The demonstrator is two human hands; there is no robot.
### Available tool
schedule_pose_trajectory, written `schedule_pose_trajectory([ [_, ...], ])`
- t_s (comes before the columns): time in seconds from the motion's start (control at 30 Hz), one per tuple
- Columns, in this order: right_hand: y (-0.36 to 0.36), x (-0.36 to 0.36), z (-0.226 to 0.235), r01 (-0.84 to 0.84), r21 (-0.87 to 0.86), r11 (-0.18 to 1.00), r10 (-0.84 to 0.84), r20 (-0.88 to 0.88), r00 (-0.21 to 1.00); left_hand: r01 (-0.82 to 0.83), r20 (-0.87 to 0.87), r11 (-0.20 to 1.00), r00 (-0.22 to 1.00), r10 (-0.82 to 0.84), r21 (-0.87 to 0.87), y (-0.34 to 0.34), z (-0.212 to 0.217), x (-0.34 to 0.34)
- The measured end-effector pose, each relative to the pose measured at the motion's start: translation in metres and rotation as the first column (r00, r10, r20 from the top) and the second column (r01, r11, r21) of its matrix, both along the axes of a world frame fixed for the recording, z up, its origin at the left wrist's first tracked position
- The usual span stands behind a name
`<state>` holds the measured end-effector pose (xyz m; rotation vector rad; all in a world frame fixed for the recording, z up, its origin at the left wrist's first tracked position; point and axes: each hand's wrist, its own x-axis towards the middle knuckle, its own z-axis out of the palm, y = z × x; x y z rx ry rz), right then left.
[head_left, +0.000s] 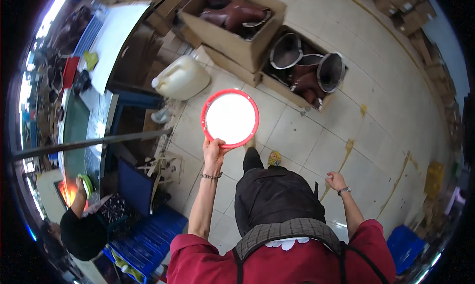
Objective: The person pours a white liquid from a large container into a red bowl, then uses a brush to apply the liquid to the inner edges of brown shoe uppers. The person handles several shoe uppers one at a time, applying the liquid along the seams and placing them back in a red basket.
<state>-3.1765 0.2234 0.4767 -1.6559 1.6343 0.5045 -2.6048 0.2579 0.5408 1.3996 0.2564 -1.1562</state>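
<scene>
the person's left hand (213, 153) is raised in front of the body, its grip pinching the lower left rim of a round disc (230, 118) with a red border and a bright white face. the disc is held flat toward the camera, above the tiled floor (316, 135) and clear of everything on it. the right hand (336, 180) hangs out to the side at a lower level, well apart from the disc, its fingers curled loosely inward with nothing in them; a wristwatch (345, 190) sits on that wrist and a thin bracelet (211, 176) on the left one.

beyond the disc, on the floor, stands a pale plastic jerrycan (182, 77). next to it is an open cardboard box (232, 16) holding dark brown moulded pieces, and just beside that a second open box (302, 68) with round metal-rimmed parts and more brown pieces. further cardboard boxes (410, 9) are stacked along the far wall.

at the left a long tabletop (74, 125) runs away from the camera. another person in a dark top (81, 229) sits low at the left edge, one hand up by a green round object (86, 184). blue crates (143, 239) lie just beside them.
</scene>
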Motion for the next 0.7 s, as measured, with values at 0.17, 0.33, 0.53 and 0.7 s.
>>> schedule_pose_trajectory([
  [0.17, 0.102, -0.041, -0.006, 0.278, -0.035, 0.96, -0.276, 0.051, 0.96, 0.238, -0.01, 0.971, 0.971, -0.237, 0.012, -0.027, 0.007, -0.033],
  [0.33, 0.189, -0.021, 0.019, 0.598, -0.016, 0.801, -0.594, 0.101, 0.798, 0.438, -0.09, 0.899, 0.895, -0.436, -0.007, -0.065, 0.01, -0.073],
  [0.53, 0.269, -0.041, 0.049, 0.861, 0.03, 0.508, -0.861, 0.058, 0.506, 0.585, -0.139, 0.808, 0.796, -0.589, -0.071, -0.126, 0.029, -0.173],
  [0.7, 0.373, -0.046, 0.023, 0.94, 0.176, 0.293, -0.955, 0.097, 0.28, 0.668, -0.161, 0.741, 0.725, -0.669, -0.071, -0.177, 0.02, -0.231],
])
